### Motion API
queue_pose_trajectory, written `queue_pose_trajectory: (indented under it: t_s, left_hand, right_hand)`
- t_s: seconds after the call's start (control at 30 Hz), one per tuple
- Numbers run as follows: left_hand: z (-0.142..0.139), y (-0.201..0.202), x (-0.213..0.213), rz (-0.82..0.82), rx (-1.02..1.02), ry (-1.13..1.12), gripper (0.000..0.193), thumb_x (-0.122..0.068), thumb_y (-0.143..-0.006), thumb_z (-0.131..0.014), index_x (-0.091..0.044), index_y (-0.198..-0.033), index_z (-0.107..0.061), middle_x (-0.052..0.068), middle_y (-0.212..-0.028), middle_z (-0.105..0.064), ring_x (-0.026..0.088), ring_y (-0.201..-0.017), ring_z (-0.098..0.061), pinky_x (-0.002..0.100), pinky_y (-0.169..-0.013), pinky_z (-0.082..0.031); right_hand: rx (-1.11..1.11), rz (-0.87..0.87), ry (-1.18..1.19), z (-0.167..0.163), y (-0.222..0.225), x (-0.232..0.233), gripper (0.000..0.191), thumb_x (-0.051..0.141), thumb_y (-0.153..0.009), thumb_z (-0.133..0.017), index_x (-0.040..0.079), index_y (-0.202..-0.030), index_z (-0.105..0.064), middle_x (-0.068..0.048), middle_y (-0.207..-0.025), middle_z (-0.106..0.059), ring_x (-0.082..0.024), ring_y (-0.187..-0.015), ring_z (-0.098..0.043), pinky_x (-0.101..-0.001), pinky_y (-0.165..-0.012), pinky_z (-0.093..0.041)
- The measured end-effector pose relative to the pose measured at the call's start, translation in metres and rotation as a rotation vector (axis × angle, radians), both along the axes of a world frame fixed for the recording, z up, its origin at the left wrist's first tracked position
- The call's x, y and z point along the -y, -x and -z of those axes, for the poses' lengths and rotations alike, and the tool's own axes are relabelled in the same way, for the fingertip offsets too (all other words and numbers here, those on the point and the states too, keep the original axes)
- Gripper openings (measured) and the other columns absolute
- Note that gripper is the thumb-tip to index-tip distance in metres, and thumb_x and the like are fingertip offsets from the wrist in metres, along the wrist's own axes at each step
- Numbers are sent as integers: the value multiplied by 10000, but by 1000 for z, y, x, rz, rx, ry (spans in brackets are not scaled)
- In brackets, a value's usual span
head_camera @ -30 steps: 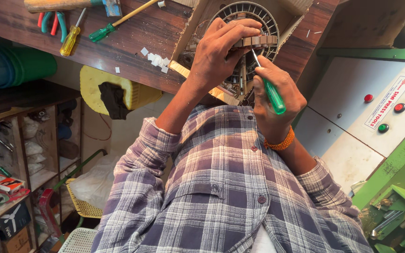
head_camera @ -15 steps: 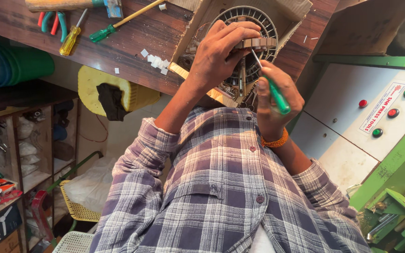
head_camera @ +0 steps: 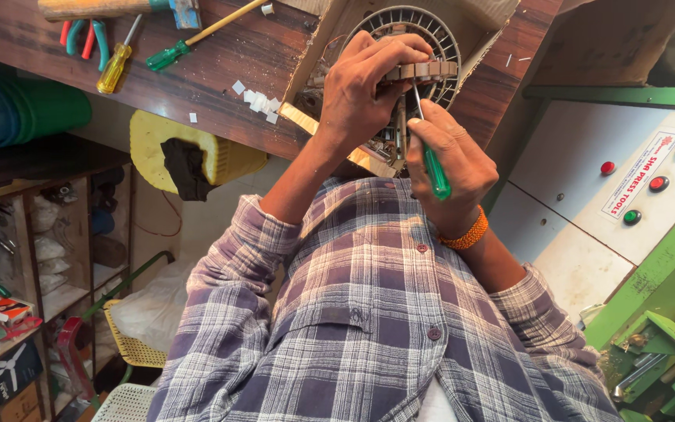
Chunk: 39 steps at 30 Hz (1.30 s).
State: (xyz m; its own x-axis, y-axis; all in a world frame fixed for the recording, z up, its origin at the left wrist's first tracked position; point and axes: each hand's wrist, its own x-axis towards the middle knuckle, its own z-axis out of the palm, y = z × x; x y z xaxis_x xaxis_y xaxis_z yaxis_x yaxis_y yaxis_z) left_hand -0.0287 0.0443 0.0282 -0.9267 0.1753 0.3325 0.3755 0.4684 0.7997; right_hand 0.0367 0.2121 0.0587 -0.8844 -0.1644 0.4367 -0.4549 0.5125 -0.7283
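Note:
A round fan motor point(head_camera: 431, 31) with a ribbed metal ring lies in an open cardboard box point(head_camera: 330, 47) on the dark wooden bench point(head_camera: 228, 62). My left hand point(head_camera: 365, 86) is clamped over the motor's middle, its fingers on a brown toothed part point(head_camera: 425, 70). Just below it, my right hand point(head_camera: 451, 160) grips a green-handled screwdriver point(head_camera: 433, 170). The thin shaft points up into the motor beside my left fingers. The tip is hidden in the motor.
On the bench at left lie a yellow-handled screwdriver point(head_camera: 115, 66), a second green-handled one point(head_camera: 169, 56), pliers point(head_camera: 83, 35), a hammer point(head_camera: 119, 8) and white paper scraps point(head_camera: 259, 100). A green machine's white button panel point(head_camera: 626, 187) stands at right. Cluttered shelves point(head_camera: 17, 258) stand at left.
Both hands keep their grip. My right hand with the screwdriver has sunk slightly and the view has drifted a little.

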Motion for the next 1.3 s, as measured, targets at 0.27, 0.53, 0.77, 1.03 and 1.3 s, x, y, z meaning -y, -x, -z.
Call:
queue_pose_trajectory:
  t_s: [0.27,0.53,0.77,1.03,1.3]
  left_hand:
    - [3,-4,-2,7,-44,33,335,-29,-804,-830,-153,-1076,-679,-115,-1178,-725,206,-893,-585,315,-821,-545]
    - [12,-4,8,54,-129,108,357,-82,-880,-814,-183,-1191,-670,-120,-1275,-686,200,-942,-587,308,-876,-541]
    - [21,-15,9,102,-261,192,334,-175,-979,-825,-232,-1269,-670,-167,-1365,-656,165,-949,-577,284,-904,-541]
    - [85,-60,48,-134,-69,-111,510,-200,-941,-895,-208,-1374,-626,25,-1314,-651,209,-1211,-605,327,-1056,-510]
    - [131,-91,172,-469,81,163,212,-186,-1099,-603,-135,-1301,-645,53,-1215,-668,297,-1143,-643,417,-995,-531]
  right_hand:
    - [51,-149,31,-1,10,-30,198,-48,-983,-737,-17,-1176,-708,-206,-1230,-733,-316,-1110,-767,-367,-967,-623]
    - [354,-69,561,26,-8,-72,482,300,-1013,-819,-17,-1160,-487,-258,-1164,-728,-298,-1056,-777,-344,-882,-630]
    - [704,126,552,103,-24,-127,377,270,-1031,-791,-29,-1185,-620,-169,-1052,-739,-249,-986,-773,-361,-890,-672]
    - [842,289,-224,208,-18,-113,310,212,-956,-864,-41,-1042,-706,-136,-890,-733,-174,-736,-717,-346,-659,-583]
    - [302,241,-41,208,-21,-113,86,-78,-1031,-650,-30,-1098,-674,-152,-1008,-712,-267,-900,-752,-391,-812,-588]
